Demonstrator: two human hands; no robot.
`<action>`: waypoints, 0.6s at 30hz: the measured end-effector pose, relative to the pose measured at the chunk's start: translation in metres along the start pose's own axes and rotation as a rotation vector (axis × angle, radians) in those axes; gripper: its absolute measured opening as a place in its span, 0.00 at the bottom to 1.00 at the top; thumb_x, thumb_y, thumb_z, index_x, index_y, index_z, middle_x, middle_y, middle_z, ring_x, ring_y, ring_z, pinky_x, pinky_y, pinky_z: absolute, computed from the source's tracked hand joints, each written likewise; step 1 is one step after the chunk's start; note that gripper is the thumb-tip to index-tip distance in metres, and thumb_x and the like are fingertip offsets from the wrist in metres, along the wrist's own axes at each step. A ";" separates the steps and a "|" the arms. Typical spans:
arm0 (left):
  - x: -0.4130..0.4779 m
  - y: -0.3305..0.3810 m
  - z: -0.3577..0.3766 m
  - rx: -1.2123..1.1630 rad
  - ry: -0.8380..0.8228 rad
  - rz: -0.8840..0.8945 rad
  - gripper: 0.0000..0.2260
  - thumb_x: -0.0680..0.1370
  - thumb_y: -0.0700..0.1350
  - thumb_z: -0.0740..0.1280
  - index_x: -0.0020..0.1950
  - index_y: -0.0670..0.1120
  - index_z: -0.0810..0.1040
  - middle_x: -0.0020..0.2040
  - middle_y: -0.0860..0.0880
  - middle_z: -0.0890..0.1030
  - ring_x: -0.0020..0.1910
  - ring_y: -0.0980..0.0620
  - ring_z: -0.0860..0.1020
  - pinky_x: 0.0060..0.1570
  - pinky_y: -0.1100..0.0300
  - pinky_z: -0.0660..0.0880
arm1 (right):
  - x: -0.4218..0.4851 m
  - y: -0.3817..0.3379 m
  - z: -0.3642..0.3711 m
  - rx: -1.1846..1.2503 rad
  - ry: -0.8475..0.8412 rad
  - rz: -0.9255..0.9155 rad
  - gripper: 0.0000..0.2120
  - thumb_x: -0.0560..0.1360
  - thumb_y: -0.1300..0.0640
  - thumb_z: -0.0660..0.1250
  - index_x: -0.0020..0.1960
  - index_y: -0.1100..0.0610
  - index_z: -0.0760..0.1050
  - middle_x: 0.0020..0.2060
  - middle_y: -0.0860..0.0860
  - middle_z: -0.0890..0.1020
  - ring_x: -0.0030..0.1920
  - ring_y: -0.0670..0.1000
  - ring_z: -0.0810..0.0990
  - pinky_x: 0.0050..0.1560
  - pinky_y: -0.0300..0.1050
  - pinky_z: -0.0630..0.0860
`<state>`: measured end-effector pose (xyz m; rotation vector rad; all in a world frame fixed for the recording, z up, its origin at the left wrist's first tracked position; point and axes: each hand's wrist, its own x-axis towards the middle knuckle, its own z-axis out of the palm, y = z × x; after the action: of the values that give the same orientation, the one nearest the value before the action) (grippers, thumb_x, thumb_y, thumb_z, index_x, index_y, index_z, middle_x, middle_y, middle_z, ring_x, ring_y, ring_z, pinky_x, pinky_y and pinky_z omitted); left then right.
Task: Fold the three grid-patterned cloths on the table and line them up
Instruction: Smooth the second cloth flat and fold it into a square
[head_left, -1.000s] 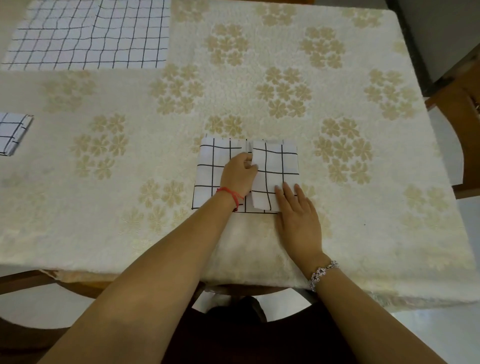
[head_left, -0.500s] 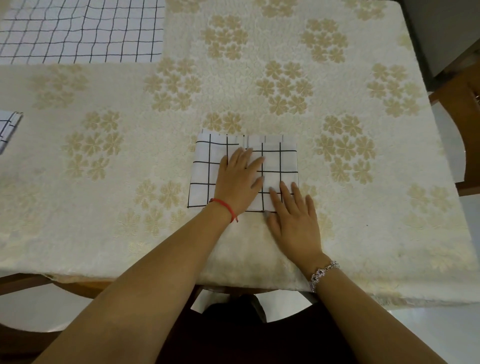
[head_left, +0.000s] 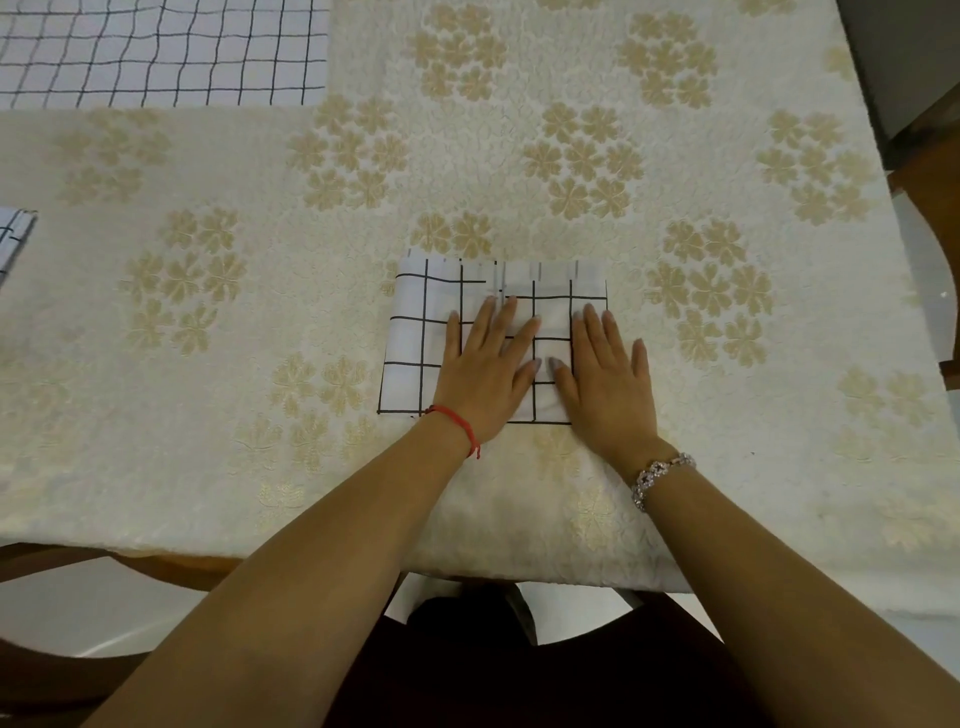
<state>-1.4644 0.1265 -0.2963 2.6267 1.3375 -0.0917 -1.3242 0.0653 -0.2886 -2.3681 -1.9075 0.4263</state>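
From the head camera, a table fills most of the view, covered by a cream tablecloth (head_left: 519, 156) with a raised texture and clusters of gold flowers. The tablecloth hangs a little over the near edge, where dark curved wood shows below it at lower left. A folded cloth (head_left: 415, 338), white with a black grid, lies at the middle of the table near the front edge. The left hand (head_left: 485, 371) and right hand (head_left: 608, 374) lie palm-down on it side by side, thumbs nearly touching. The fingers are straight and spread, pressing flat and gripping nothing. The right hand's outer fingers reach past the cloth's right edge onto the tablecloth. A red string (head_left: 457, 418) circles the left wrist and a beaded bracelet (head_left: 660, 475) the right. A spread cloth (head_left: 156, 52) with a finer grid lies flat at the far left corner, cut off by the frame. A third cloth (head_left: 13, 236) shows only its corner at the left edge, well apart from both. A wooden chair (head_left: 924, 150) stands past the table's right side, and pale floor (head_left: 62, 613) shows below the table.
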 end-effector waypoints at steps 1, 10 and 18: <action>0.000 0.000 0.001 0.007 0.007 -0.001 0.27 0.78 0.57 0.38 0.76 0.53 0.48 0.78 0.47 0.47 0.77 0.47 0.43 0.72 0.43 0.39 | 0.004 0.000 -0.002 0.001 -0.005 0.008 0.35 0.76 0.38 0.35 0.76 0.57 0.44 0.76 0.51 0.46 0.76 0.50 0.42 0.73 0.54 0.40; 0.000 -0.001 0.005 0.001 0.062 0.003 0.28 0.78 0.57 0.37 0.76 0.52 0.54 0.77 0.46 0.54 0.76 0.45 0.50 0.72 0.41 0.44 | 0.039 0.007 -0.014 0.026 -0.043 0.093 0.27 0.81 0.46 0.44 0.77 0.57 0.44 0.77 0.50 0.45 0.76 0.51 0.41 0.74 0.56 0.41; 0.001 0.000 0.003 0.016 0.026 -0.001 0.30 0.76 0.58 0.33 0.76 0.52 0.49 0.78 0.47 0.48 0.77 0.46 0.44 0.72 0.43 0.40 | 0.003 0.011 0.002 -0.061 0.021 0.067 0.32 0.78 0.40 0.36 0.76 0.57 0.41 0.76 0.51 0.44 0.76 0.51 0.41 0.73 0.56 0.40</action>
<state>-1.4643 0.1267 -0.2991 2.6493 1.3519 -0.0688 -1.3133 0.0652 -0.2938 -2.4708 -1.8626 0.3517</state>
